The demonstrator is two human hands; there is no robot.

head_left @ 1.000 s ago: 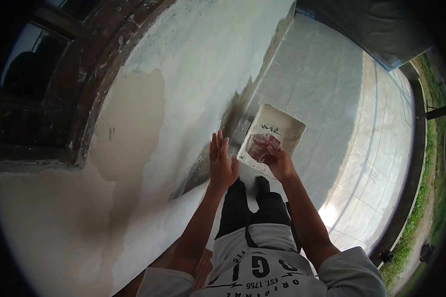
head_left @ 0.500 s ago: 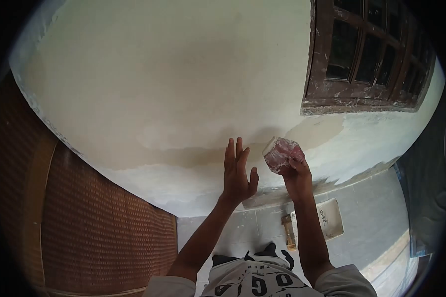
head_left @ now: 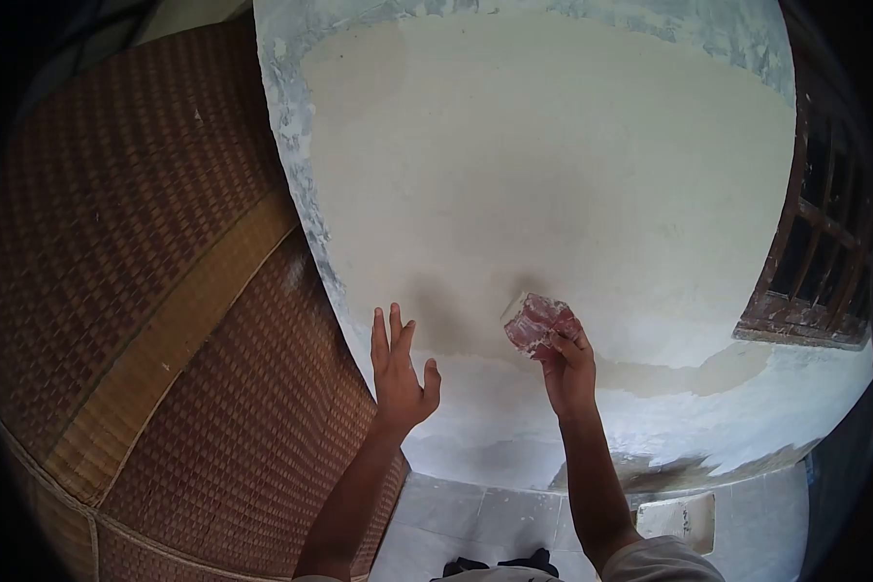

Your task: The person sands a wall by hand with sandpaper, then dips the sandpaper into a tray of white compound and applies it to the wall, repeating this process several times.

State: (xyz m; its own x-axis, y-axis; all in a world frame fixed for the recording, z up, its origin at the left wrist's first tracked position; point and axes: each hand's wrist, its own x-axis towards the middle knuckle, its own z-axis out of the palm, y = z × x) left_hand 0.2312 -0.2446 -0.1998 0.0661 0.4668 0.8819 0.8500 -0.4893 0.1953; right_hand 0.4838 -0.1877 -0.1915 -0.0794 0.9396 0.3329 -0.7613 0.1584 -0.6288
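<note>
My right hand (head_left: 572, 373) grips a flat, reddish piece smeared with white filler (head_left: 533, 325), thumb across its face and fingers mostly hidden behind. A pale strip runs along that piece's upper left edge. Beyond it stands the wall (head_left: 543, 194), cream in the middle with whiter and greyish patches lower down. My left hand (head_left: 400, 383) is raised before the wall at the left, palm toward it, fingers stretched and thumb apart, holding nothing. Shadows of both hands fall on the wall.
Brown woven matting (head_left: 204, 407) with a tan band covers the left side. At the right is a wooden window with a dark lattice (head_left: 820, 252). Below, a whitish rectangular tray (head_left: 703, 524) lies on the grey tiled floor (head_left: 446, 509), near my dark-clad feet.
The view has swung up and left, bringing in more matting and pushing the window right. My left hand has moved left, away from my right hand, which keeps its grip on the reddish piece.
</note>
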